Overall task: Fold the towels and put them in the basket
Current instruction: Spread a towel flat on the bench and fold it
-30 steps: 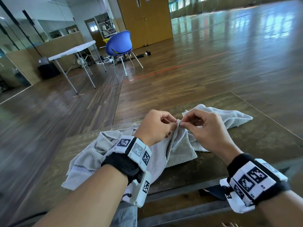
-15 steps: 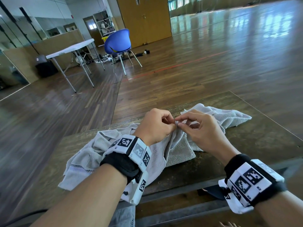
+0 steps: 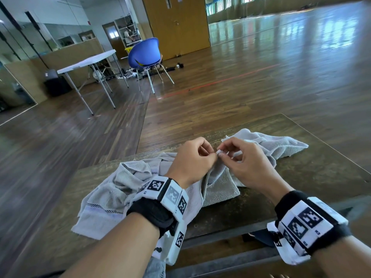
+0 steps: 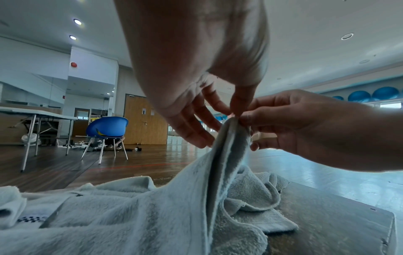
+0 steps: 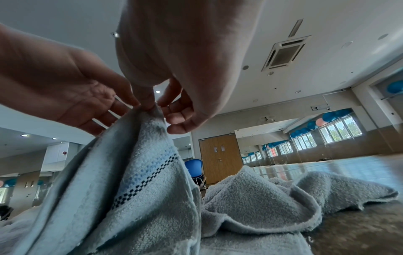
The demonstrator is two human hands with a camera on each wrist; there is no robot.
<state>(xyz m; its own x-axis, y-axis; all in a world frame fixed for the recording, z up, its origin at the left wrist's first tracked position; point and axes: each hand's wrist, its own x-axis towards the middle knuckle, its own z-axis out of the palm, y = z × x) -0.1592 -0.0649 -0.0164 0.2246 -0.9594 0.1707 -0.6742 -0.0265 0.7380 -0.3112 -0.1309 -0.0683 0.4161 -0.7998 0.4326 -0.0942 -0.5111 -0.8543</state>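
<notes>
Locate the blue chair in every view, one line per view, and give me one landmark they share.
Head: the blue chair stands upper centre-left, on the floor beyond the table.
Left wrist: the blue chair sits left of centre, below and left of the left hand.
Right wrist: only a sliver of the blue chair shows at centre, behind the lifted towel.
Shared landmark: the wooden double door beside the chair.

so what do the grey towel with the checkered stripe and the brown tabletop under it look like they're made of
Grey towel with the checkered stripe: looks like looped terry cloth, probably cotton; matte, fuzzy pile, flat woven band, limp folds. The left hand and right hand pinch its edge.

Brown tabletop: seemingly wood, dull and scuffed, with faint grain streaks; could be laminate.
</notes>
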